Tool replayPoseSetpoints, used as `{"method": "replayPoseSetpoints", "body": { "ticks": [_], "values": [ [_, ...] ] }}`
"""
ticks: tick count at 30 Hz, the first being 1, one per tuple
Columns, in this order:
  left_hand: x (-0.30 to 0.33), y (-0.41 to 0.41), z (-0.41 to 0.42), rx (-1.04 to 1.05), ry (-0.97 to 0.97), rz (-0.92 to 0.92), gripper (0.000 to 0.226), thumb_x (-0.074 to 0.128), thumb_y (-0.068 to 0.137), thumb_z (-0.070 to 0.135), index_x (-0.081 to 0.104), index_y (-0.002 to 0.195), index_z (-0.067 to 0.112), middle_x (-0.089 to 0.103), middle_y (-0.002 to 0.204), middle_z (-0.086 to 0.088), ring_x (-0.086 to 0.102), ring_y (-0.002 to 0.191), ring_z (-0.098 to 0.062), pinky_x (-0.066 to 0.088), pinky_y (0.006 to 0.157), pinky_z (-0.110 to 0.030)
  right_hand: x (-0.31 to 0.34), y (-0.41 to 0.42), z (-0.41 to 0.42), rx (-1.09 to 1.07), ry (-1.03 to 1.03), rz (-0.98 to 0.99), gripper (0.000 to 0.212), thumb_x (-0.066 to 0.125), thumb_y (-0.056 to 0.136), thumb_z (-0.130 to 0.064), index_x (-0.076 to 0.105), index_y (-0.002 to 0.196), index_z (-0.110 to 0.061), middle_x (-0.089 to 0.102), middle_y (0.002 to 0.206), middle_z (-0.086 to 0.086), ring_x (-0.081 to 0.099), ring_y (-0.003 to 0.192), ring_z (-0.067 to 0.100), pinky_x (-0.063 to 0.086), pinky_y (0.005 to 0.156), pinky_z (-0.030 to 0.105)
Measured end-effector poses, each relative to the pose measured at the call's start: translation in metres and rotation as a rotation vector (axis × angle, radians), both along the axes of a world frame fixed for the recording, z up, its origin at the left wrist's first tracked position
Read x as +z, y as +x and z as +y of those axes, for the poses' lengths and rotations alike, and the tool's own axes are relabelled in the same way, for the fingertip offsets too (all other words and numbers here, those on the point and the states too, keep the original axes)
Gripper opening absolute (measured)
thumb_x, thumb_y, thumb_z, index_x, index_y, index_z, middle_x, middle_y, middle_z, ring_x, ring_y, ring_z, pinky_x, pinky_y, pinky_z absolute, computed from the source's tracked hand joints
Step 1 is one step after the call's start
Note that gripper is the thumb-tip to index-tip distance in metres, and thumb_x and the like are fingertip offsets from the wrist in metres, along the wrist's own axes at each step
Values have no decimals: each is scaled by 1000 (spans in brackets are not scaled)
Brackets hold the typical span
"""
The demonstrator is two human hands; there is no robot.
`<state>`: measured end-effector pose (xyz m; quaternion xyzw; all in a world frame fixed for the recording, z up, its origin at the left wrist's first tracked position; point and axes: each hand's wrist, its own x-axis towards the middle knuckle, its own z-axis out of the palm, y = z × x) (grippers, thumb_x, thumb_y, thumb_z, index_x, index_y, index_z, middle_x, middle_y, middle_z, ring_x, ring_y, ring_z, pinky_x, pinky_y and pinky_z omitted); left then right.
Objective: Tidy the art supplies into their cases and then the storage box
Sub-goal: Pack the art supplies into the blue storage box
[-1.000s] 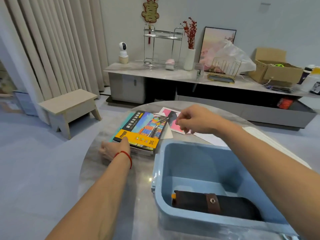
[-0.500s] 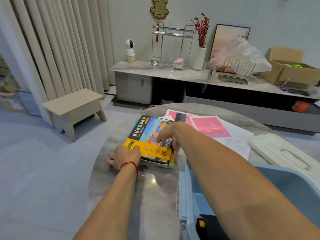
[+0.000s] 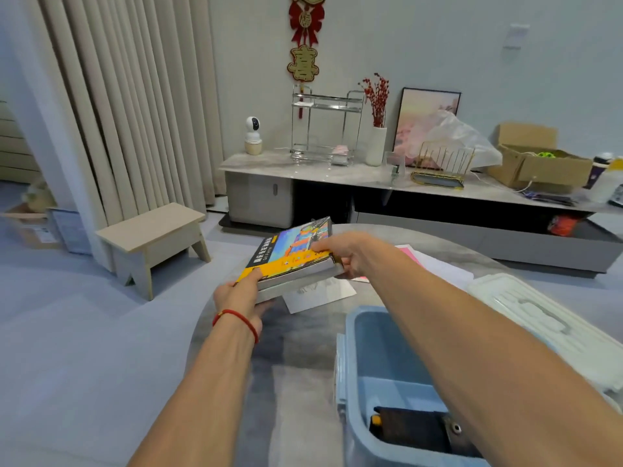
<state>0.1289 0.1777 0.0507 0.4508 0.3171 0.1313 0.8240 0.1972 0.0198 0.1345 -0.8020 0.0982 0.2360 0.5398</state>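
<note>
While both hands clamp the stacked pastel cases [image 3: 290, 261] above the worktop [image 3: 296, 358], the left hand [image 3: 241, 294] grips their near corner, the right hand [image 3: 344, 254] their far-right edge, beyond the blue storage box [image 3: 371, 332].

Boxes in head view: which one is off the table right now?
The pastel box, lifted by the left hand and right hand. The blue storage box sits on the table.

Stool [image 3: 153, 235]: we saw it beside the curtain [image 3: 118, 106].
Sideboard [image 3: 337, 171]: we saw a vase [image 3: 376, 146], camera [image 3: 253, 134], cardboard box [image 3: 536, 163].
</note>
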Motion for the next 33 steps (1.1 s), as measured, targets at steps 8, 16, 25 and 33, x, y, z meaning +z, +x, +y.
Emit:
{"method": "replayPoseSetpoints", "body": {
  "ticks": [8, 16, 25, 33],
  "values": [
    [45, -27, -13, -340, -290, -231, 23, 59, 92, 8, 64, 111, -1, 72, 105, -20, 72, 93, -31, 63, 63, -43, 51, -65, -144, 224, -537, -884, 76, 59, 90, -7, 28, 157, -26, 41, 151, 13, 62, 117, 29, 53, 97, 43],
    [65, -60, -67, -727, -126, -193, 27, 54, 96, 12, 68, 112, -2, 75, 105, -16, 73, 88, -25, 63, 70, -36, 81, -150, -227, 582, -1179, -1395, 53, 67, 81, -40, 51, 128, -22, 59, 131, 2, 54, 123, 25, 36, 111, 46],
    [59, -73, -126, -633, 662, -194, 21, 54, 91, 21, 71, 88, 9, 72, 95, -5, 66, 86, -20, 56, 80, -46, 33, -218, -289, 423, -1019, -1407, 41, 63, 93, -42, 54, 115, -10, 58, 104, 3, 51, 87, 17, 32, 81, 15],
    [63, -107, -115, -717, 929, -447, 34, 45, 101, 34, 75, 89, 25, 71, 98, 13, 63, 97, -2, 47, 85, -25, -20, -218, -284, 443, -1020, -1282, 43, 75, 83, -29, 53, 116, -12, 61, 109, 10, 56, 91, 26, 56, 80, 43]
  ]
}}
